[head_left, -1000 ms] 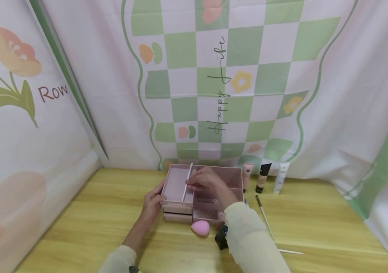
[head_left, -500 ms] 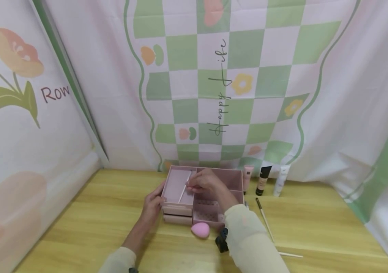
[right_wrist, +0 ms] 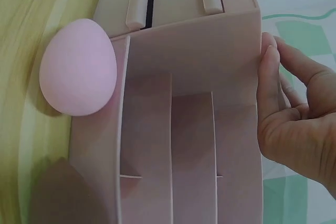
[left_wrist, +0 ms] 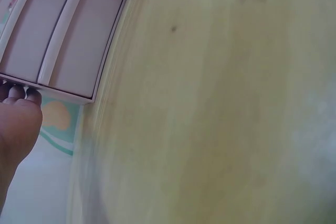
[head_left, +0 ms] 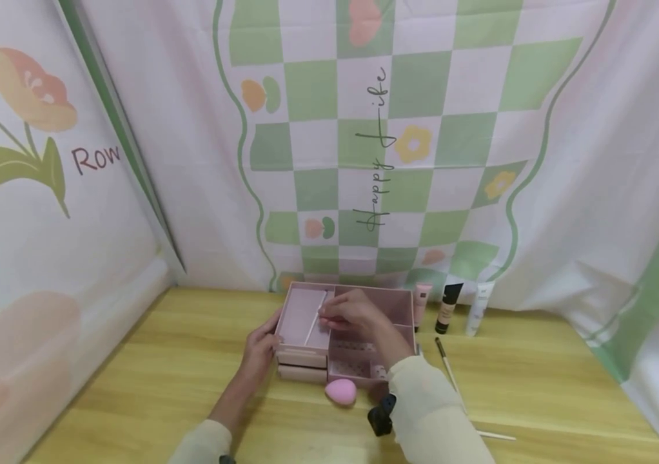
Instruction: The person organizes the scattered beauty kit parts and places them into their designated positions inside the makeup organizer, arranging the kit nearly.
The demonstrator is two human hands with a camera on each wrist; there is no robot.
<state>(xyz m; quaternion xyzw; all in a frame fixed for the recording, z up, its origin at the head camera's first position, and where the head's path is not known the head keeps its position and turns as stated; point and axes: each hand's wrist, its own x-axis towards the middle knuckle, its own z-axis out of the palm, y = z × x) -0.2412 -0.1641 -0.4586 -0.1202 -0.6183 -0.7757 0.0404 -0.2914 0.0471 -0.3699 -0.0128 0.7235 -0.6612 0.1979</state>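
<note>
A pink makeup organizer (head_left: 302, 356) with two front drawers and open compartments stands at the back of the table. My left hand (head_left: 260, 348) holds its left side, thumb at the front corner; in the left wrist view curled fingertips (left_wrist: 32, 97) meet the drawer unit's side. Across the shallow top tray lies a slanted thin white strip (head_left: 313, 324). The right hand (head_left: 355, 314) pinches at this strip with thumb and forefinger. From the right wrist, the right hand (right_wrist: 299, 103) appears beyond the top edge, with what lies between its fingertips hidden.
A pink egg-shaped makeup sponge (head_left: 341, 392) sits against the organizer's front. To the right stand a pink tube (head_left: 421, 303), a black-capped tube (head_left: 448, 309) and a white tube (head_left: 478, 312). A makeup brush (head_left: 450, 368) and a white stick (head_left: 498, 436) lie on the table.
The white strip has come down from above the tray's rim to lie lower inside it. My right hand shifted slightly with it, while the left stayed on the organizer.
</note>
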